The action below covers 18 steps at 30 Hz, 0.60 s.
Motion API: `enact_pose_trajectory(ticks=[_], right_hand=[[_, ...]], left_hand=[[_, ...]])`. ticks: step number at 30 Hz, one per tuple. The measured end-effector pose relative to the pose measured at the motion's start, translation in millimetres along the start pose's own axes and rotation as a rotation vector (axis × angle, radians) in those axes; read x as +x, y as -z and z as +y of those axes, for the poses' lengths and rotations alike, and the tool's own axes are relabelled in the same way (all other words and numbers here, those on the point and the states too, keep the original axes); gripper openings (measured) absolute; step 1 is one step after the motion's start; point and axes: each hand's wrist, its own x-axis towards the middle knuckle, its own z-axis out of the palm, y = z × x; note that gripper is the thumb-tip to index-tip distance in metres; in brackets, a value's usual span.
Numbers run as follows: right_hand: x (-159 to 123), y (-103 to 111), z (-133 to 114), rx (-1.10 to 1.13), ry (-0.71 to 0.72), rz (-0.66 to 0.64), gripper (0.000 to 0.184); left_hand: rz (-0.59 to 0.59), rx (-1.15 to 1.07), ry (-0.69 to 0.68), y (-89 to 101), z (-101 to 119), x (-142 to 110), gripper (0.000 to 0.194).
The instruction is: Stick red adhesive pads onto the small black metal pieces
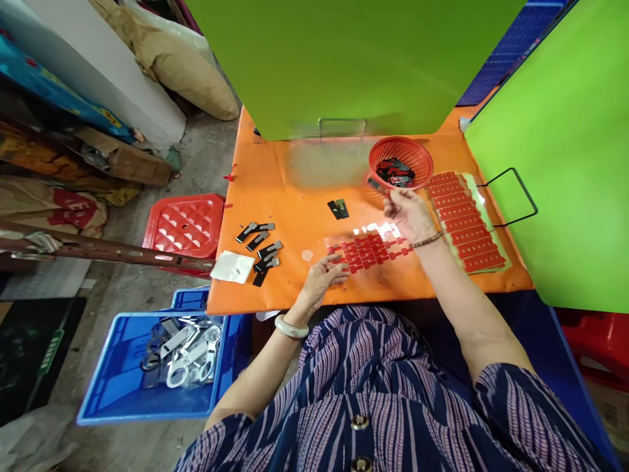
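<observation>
A sheet of red cut-out stickers (pixel 366 252) with a glossy, see-through backing lies in front of me on the orange table. At its left end, the curled fingers of my left hand (pixel 322 278) close on the edge. Just in front of a red plastic basket (pixel 427 157) is my right hand (pixel 410 213), its fingertips drawn together; whatever they pinch is too small and blurred to make out. Inside the basket lie several small black, red and silvery pieces (pixel 396 172). Two dark flat pieces (pixel 338 209) rest on the table between the basket and my left hand.
A stack of red sticker sheets (pixel 469 226) lies at the right. More black-and-grey pieces (pixel 265 249) and a white square packet (pixel 232 267) are at the left. Green panels (pixel 354 65) with wire handles stand behind and right. A blue crate (pixel 122 367) and red stool (pixel 184 226) stand beside the table.
</observation>
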Motion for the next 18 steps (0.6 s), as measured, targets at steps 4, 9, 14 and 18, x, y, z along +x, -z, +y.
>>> enact_pose_trajectory(ticks=[4, 9, 14, 18], right_hand=[[31.6, -19.4, 8.5, -0.055, -0.004, 0.021, 0.027], [55.4, -54.9, 45.6, -0.779, 0.128, -0.132, 0.014], [83.5, -65.7, 58.1, -1.276, 0.314, -0.355, 0.024], [96.6, -65.4, 57.9, -1.327, 0.266, -0.411, 0.015]], left_hand=[[0.035, 0.013, 0.028, 4.7, -9.3, 2.3, 0.028], [0.051, 0.026, -0.002, 6.6, -17.1, 3.5, 0.024], [0.08, 0.037, -0.004, 5.2, -17.8, 3.1, 0.022], [0.08, 0.026, -0.007, 4.6, -17.6, 2.7, 0.02]])
